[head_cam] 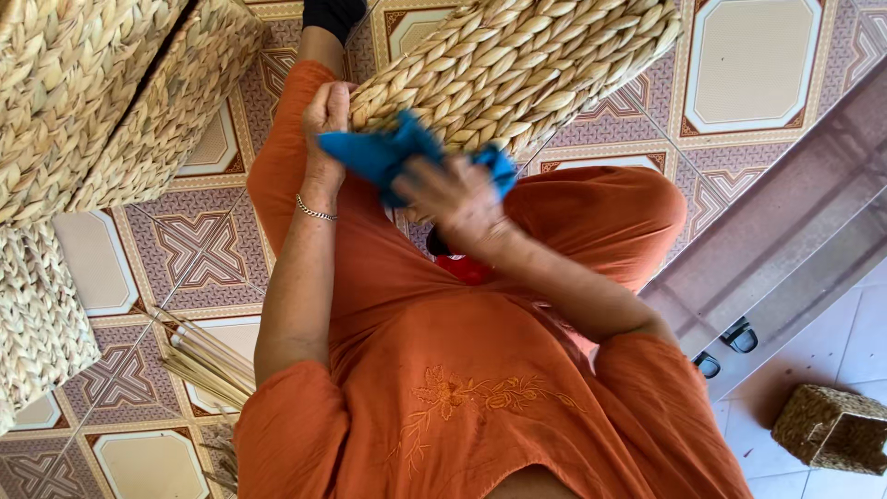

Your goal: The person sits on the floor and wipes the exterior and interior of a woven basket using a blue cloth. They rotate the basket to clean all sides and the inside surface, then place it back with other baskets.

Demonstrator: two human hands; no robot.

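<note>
Wiping step under way, by the look of it. Left hand (325,113) clamped on the near edge of the woven basket (517,65), steadying it over the lap. Right hand (455,199) closed on the blue cloth (383,152), pressed against the weave just beside the left grip. Next move likely calls for turning the basket to bring fresh weave under the cloth.

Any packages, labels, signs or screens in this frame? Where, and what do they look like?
None in view: no package, label, sign or screen.
What is there instead:
woven basket, top centre, straw-coloured braid, steadied by the left hand.
blue cloth, at the basket's lower edge, under the right hand.
stacked woven baskets, upper left, same straw colour.
small woven basket, lower right on pale tiles, boxy, brown.
</note>
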